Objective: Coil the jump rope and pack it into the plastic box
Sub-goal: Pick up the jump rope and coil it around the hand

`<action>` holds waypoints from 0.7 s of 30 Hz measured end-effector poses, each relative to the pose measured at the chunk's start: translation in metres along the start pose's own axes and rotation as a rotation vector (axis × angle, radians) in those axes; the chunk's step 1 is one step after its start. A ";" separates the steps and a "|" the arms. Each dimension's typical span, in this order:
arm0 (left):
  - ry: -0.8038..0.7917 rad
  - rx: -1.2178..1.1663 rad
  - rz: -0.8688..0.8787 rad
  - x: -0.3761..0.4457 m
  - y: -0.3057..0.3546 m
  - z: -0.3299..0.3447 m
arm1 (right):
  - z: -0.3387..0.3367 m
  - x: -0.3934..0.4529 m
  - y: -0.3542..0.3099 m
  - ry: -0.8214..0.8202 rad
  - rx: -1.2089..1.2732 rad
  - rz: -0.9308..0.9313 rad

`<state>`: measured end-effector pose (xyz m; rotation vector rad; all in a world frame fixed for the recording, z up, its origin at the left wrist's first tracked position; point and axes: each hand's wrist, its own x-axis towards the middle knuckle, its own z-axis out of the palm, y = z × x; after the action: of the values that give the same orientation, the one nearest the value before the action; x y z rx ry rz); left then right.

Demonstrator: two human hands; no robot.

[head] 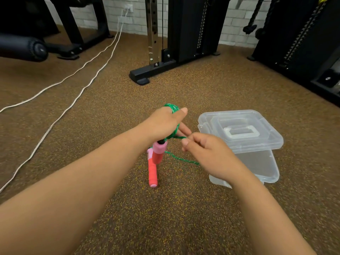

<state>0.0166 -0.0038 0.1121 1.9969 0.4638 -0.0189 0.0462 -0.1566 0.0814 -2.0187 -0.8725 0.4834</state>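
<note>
The left hand [162, 122] has the green jump rope [173, 109] wound in a coil around it, thumb stretched straight out and fingertips showing past the coil; one pink handle [159, 150] hangs just below this hand. The right hand [204, 151] has its grip closed in a pinch on the loose strand of rope, fingers curled, the strand trailing down under it toward the floor [110, 107]. The second handle [152, 172] lies on the floor beneath the first. The plastic box [265, 166] sits on the floor just right of the hands, its clear lid [239, 129] resting askew on top.
</note>
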 end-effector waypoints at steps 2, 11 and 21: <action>0.013 0.221 0.076 -0.004 0.000 0.002 | -0.007 -0.001 -0.001 0.004 0.010 -0.012; -0.339 0.145 0.015 -0.013 -0.001 -0.013 | -0.030 0.000 0.003 0.024 0.095 -0.067; -0.443 -0.047 0.057 -0.012 -0.008 -0.031 | -0.042 -0.003 0.004 0.259 -0.006 -0.186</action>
<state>-0.0031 0.0221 0.1223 1.8867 0.1202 -0.4027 0.0717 -0.1835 0.1017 -1.9293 -0.8890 0.1125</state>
